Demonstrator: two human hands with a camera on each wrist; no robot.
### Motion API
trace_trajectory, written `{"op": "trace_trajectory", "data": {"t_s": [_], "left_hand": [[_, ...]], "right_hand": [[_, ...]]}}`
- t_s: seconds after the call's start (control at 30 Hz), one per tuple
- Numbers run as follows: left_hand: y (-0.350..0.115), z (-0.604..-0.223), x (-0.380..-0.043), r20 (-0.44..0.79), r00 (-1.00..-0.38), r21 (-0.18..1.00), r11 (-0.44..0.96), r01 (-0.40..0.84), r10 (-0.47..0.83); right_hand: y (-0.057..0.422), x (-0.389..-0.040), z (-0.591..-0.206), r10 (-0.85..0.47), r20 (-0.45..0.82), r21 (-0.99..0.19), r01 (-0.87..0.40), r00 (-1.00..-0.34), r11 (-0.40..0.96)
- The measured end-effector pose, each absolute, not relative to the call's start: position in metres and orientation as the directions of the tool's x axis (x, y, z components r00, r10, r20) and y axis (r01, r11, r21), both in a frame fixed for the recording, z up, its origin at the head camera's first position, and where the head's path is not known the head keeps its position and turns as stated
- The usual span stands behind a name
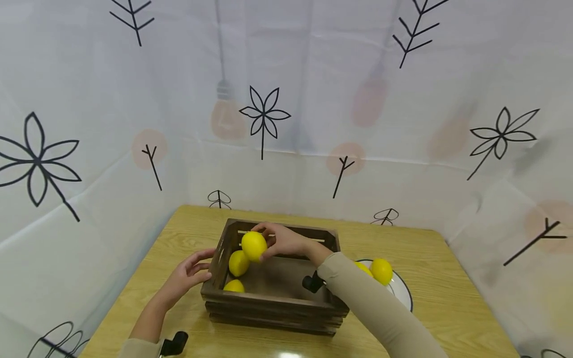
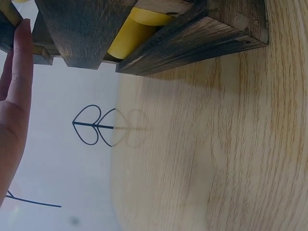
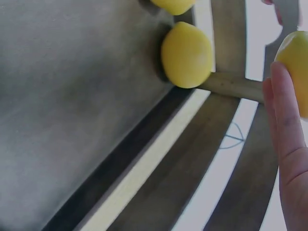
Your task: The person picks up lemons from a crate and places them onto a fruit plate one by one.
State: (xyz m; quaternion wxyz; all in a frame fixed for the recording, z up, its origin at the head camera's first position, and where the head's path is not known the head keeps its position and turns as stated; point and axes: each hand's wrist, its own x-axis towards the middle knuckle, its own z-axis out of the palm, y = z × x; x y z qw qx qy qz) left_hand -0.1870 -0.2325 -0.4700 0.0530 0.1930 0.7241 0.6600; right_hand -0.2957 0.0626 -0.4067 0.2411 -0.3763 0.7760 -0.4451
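Note:
A dark wooden crate [image 1: 277, 303] stands on the table, two lemons lying at its left end: one lemon [image 1: 238, 263] toward the back, another lemon [image 1: 234, 286] by the front wall. Over that end my right hand [image 1: 286, 239] holds a third lemon [image 1: 253, 246] between thumb and fingers. The right wrist view shows fingers along the held lemon [image 3: 296, 72], above the crate's slatted wall [image 3: 192, 159]. My left hand [image 1: 190, 273] rests at the crate's left end, fingers on its outer side. In the left wrist view, fingers [image 2: 21, 72] reach up along the slats.
Right of the crate, partly behind my right sleeve [image 1: 376, 308], a white plate [image 1: 405, 293] with a dark rim bears yellow fruit [image 1: 381, 271]. The wooden table [image 1: 429, 278] meets a patterned white cloth [image 1: 295, 184] at the back and sides.

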Motion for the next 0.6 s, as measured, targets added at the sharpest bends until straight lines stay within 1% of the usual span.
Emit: {"op": "trace_trajectory", "data": {"t_s": [0.17, 0.37, 0.6], "left_hand": [[-0.233, -0.470, -0.187, 0.177, -0.916, 0.976, 0.056, 0.210, 0.359], [-0.232, -0.468, -0.187, 0.179, -0.915, 0.976, 0.051, 0.211, 0.363], [-0.232, -0.470, -0.186, 0.182, -0.917, 0.974, 0.063, 0.218, 0.355]], "right_hand": [[0.066, -0.291, -0.400, -0.788, -0.031, -0.895, -0.334, -0.615, 0.295], [0.071, -0.284, -0.390, -0.754, -0.013, -0.893, -0.331, -0.657, 0.304], [0.084, -0.280, -0.380, -0.745, 0.058, -0.924, -0.319, -0.664, 0.212]]}}
